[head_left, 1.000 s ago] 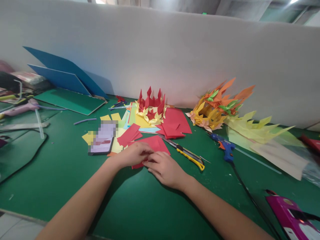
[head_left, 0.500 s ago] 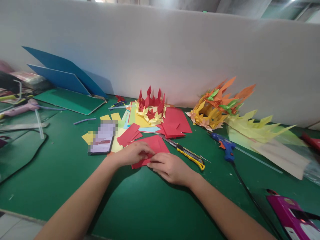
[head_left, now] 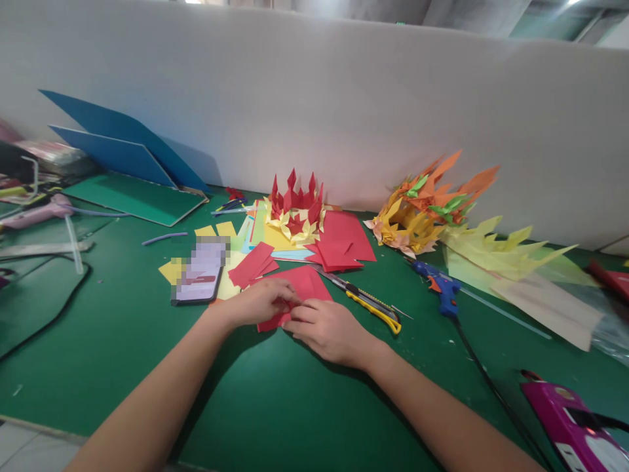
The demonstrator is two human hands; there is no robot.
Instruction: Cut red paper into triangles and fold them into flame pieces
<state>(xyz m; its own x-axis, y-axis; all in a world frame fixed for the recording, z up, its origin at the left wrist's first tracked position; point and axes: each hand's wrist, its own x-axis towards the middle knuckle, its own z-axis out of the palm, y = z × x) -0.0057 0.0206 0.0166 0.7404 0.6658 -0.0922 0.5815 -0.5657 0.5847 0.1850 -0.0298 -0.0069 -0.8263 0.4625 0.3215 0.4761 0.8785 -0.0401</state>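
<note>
Both hands meet over a sheet of red paper at the middle of the table. My left hand has its fingers curled down onto the paper, thumb and fingertips close together. My right hand grips the near edge with bent fingers, its fingertips almost touching the left ones. The fingers hide part of the sheet, so any fold under them cannot be made out. Just right of the paper lies a yellow utility knife. Cut red paper pieces lie beyond my left hand, beside a phone.
Behind the hands stands a red and yellow paper crown on coloured sheets. An orange paper crown is at the right, near a blue glue gun with a trailing cord. A purple power strip sits front right; blue boards lean back left.
My right hand has shifted slightly left along the paper's near edge. My left hand stays in nearly the same place.
</note>
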